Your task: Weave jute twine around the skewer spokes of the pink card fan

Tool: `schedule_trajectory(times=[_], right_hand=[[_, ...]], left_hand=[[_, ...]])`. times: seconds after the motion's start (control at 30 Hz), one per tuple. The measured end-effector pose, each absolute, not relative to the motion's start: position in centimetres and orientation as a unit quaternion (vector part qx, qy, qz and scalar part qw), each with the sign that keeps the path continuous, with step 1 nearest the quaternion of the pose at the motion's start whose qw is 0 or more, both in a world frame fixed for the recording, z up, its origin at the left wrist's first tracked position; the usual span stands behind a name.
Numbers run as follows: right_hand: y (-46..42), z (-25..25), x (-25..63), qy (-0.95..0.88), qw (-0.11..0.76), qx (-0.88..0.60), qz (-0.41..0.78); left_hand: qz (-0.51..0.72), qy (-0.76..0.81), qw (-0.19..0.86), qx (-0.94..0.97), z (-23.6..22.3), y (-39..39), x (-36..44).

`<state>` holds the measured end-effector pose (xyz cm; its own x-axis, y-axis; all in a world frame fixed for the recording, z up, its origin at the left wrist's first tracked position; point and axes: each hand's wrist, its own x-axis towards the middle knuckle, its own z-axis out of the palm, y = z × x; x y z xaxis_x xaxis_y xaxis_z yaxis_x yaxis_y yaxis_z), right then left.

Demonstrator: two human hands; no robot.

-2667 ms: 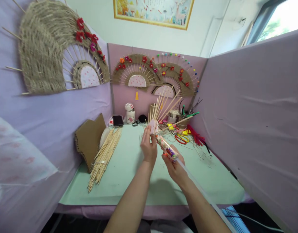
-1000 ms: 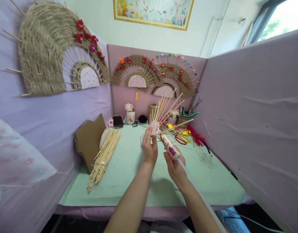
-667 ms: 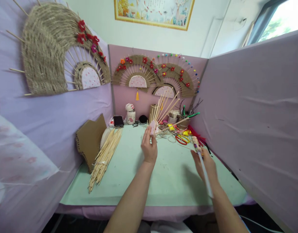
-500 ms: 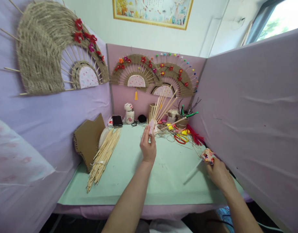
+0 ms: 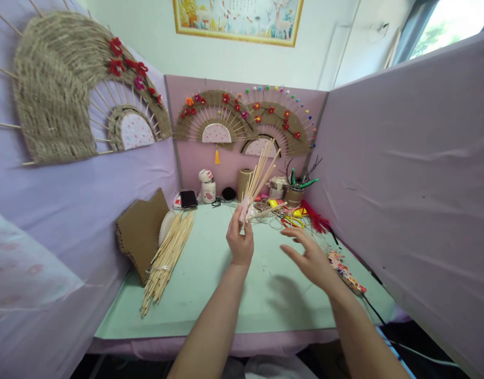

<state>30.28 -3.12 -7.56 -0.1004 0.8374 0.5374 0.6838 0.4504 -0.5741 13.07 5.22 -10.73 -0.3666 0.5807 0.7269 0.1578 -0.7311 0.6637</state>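
My left hand [image 5: 240, 242] grips a small fan frame by its pink fabric-covered base [image 5: 245, 208]. Thin bamboo sticks [image 5: 261, 173] spread up and to the right from that base, and one leans low to the right. My right hand [image 5: 305, 255] hovers over the table with fingers apart and nothing in them, a short way right of the frame. Beyond that wrist, a flower-patterned glue gun [image 5: 346, 273] lies near the table's right side, its black cord running off the edge. My forearm partly hides it.
A bundle of bamboo sticks [image 5: 167, 263] and cut cardboard [image 5: 142, 231] are on the left. Along the back stand a phone [image 5: 189, 199], a white jar [image 5: 208, 191], a twine spool [image 5: 245, 181] and a tool pot [image 5: 294, 197]. Scissors [image 5: 292, 222] and red strands [image 5: 316, 217] lie right.
My right hand carried the glue gun away from the frame to the right, let it go on the table, and came back leftward with open fingers. My left hand kept holding the frame.
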Motion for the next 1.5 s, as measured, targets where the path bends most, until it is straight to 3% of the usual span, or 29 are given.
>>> schedule_trajectory(times=[0.23, 0.57, 0.77, 0.97, 1.27, 1.5], right_hand=[[-0.1, -7.0, 21.3, -0.728, 0.540, -0.404, 0.124], [0.9, -6.7, 22.5, -0.635, 0.595, -0.421, 0.258], [1.5, -5.2, 22.1, -0.604, 0.634, -0.408, 0.257], [2.5, -3.3, 20.8, -0.572, 0.658, -0.390, 0.296], [4.6, -0.9, 17.7, -0.578, 0.649, -0.347, 0.354], [4.6, -1.5, 16.5, -0.592, 0.633, -0.345, 0.359]], left_hand=[[0.751, 0.331, 0.215, 0.530, -10.8, 5.3, 12.7], [0.742, 0.349, 0.180, 0.543, -11.0, 5.3, 13.3], [0.744, 0.338, 0.195, 0.542, -10.7, 5.0, 13.4], [0.750, 0.317, 0.235, 0.532, -9.3, 4.3, 13.3], [0.765, 0.267, 0.401, 0.427, -6.2, 4.1, 11.9], [0.762, 0.301, 0.415, 0.396, -5.9, 4.2, 10.3]])
